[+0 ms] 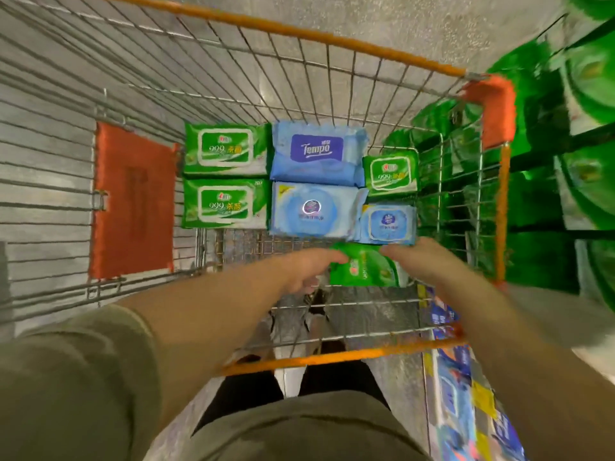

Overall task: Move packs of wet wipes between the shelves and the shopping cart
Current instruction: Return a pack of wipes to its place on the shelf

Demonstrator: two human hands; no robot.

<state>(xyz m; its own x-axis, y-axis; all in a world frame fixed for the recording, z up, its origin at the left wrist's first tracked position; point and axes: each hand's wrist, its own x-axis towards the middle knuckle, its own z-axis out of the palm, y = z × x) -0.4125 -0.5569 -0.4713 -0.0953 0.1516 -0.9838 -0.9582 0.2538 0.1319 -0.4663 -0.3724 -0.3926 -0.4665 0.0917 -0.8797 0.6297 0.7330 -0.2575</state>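
Wipes pack, green, sits in the cart at 6 o'clock of the blue packs, pinched between left hand and right hand fingers.

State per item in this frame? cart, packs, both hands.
shopping cart: holds six packs laid flat
two large green packs: flat, side by side
Tempo pack: flat, label up
small green pack: flat
held green pack: tilted, between both hands
left hand: touching it; grip blurred
right hand: on its other end; grip blurred
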